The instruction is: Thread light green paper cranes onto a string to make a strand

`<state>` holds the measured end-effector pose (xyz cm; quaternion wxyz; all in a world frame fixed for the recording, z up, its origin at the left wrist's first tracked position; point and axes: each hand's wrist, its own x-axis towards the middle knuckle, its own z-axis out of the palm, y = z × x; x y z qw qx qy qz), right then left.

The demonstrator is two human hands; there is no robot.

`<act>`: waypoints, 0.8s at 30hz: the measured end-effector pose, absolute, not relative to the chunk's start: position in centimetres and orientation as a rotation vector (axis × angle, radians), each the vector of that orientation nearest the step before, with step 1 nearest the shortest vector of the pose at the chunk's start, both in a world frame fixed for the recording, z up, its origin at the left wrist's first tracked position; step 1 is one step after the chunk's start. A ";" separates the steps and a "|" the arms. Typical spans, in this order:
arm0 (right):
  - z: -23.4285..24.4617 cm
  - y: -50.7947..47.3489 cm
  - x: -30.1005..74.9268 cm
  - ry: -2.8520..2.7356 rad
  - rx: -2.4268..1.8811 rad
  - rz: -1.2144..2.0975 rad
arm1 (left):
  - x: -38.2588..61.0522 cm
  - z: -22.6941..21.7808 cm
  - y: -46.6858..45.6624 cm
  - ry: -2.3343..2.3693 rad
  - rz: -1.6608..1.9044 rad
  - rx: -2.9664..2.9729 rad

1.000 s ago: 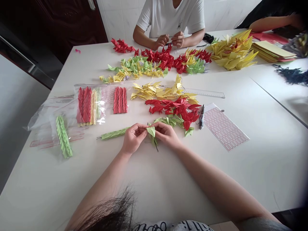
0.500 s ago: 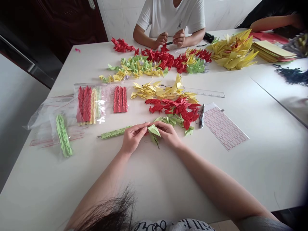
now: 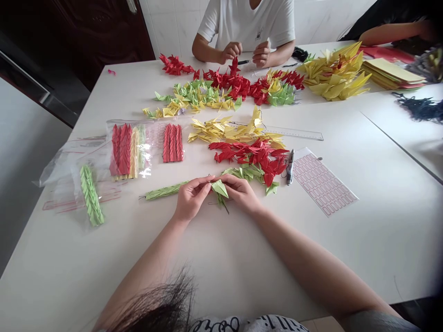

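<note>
At the frame's centre, our left hand (image 3: 191, 198) and right hand (image 3: 241, 193) pinch a green folded paper (image 3: 219, 188) in a shared grip, seemingly unfinished, while red bundles (image 3: 173, 144) left of centre look complete and red pieces (image 3: 258, 154) right of centre lie loose.

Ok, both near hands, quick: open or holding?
Left hand: closed, holding the light-green origami piece.
Right hand: closed, holding the same piece from its other side.

White desk (image 3: 221, 263) on my end is pretty loaded: I see a yellow paper pile (image 3: 228, 132), a red paper pile (image 3: 254, 154), a green paper strip (image 3: 162, 192), a ruler (image 3: 301, 133), a pen (image 3: 290, 170), a label sheet (image 3: 325, 184), plus plastic bags (image 3: 65, 161) off to the left.
</note>
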<state>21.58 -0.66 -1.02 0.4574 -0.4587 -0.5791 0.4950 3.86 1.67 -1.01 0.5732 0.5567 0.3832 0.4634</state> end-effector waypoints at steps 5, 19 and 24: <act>-0.7 -0.7 21.8 -1.530 -1.124 1.148 | 3.9 -1.4 1.7 0.998 1.147 1.505; -2.2 -1.0 20.2 -1.419 -1.253 0.672 | 4.5 -1.0 0.8 1.125 1.497 2.036; -1.7 -1.3 19.9 -1.550 -1.161 0.327 | 4.4 -1.0 0.9 1.075 1.468 2.171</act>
